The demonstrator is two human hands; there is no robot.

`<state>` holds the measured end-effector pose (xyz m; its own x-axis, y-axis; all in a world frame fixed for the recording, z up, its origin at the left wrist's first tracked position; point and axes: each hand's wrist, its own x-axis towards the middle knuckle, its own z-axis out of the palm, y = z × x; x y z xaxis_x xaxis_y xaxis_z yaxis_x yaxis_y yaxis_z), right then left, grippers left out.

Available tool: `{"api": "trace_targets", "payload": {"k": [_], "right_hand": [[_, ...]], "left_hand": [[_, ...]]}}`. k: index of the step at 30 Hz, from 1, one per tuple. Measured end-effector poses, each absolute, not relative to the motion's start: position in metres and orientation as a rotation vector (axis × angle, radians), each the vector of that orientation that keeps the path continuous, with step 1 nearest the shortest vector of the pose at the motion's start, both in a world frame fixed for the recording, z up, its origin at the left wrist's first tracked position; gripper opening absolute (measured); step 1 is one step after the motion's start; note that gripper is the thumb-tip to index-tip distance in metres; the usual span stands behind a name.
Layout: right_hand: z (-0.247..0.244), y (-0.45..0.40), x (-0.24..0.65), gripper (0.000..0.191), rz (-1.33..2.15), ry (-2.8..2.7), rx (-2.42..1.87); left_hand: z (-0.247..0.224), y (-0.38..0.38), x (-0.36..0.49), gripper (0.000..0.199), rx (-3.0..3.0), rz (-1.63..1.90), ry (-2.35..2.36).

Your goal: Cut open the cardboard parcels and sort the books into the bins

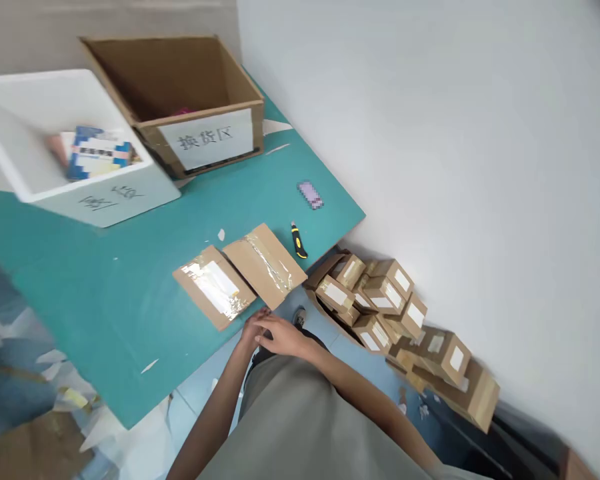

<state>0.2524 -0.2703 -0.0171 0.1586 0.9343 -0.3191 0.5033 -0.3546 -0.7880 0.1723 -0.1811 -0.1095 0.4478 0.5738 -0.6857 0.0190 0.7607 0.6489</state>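
My left hand (253, 327) and my right hand (284, 336) meet in front of my body, just off the table's near edge. Curled fingers on the left hand are partly covered by the right, and nothing shows in them. The right hand's thumb and fingers are apart and touch the left hand; it holds nothing I can see. Right above them on the table lie two flattened cardboard pieces: one with a white label (219, 280) under shiny tape, the other with a strip of clear tape (270, 261). A black and yellow utility knife (298, 241) rests beyond them.
On the green table (145, 280) stand a white foam box (105, 200) holding small packages and a large cardboard box (155, 143) with a handwritten sign. A blurred mauve object (311, 195) lies near the wall. Several labelled cartons (390, 293) are piled at right; scraps litter the floor.
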Motion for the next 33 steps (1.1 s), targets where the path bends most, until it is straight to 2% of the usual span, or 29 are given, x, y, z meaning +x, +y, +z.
{"api": "trace_targets", "payload": {"k": [7, 13, 19, 26, 30, 33], "right_hand": [[-0.018, -0.344, 0.259, 0.038, 0.991, -0.829, -2.07], [-0.018, -0.442, 0.262, 0.04, 0.731, -0.585, -2.095], [-0.02, -0.613, 0.254, 0.034, 0.5, -0.31, -2.054], [-0.032, -0.835, 0.21, 0.034, 0.03, 0.293, -1.964], [-0.048, -0.921, 0.183, 0.033, -0.183, 0.696, -1.782], [-0.061, -0.963, 0.176, 0.031, -0.205, 0.835, -1.701]], "left_hand": [[-0.124, -0.243, 0.177, 0.026, 0.781, -0.135, 0.979], [-0.111, -0.322, 0.202, 0.025, 1.015, -0.306, 0.806], [-0.096, -0.473, 0.237, 0.018, 1.176, -0.467, 0.609], [-0.073, -0.688, 0.253, 0.027, 1.27, -0.858, 0.359], [-0.061, -0.777, 0.258, 0.03, 1.255, -1.045, 0.263], [-0.062, -0.823, 0.267, 0.029, 1.269, -1.134, 0.26]]}}
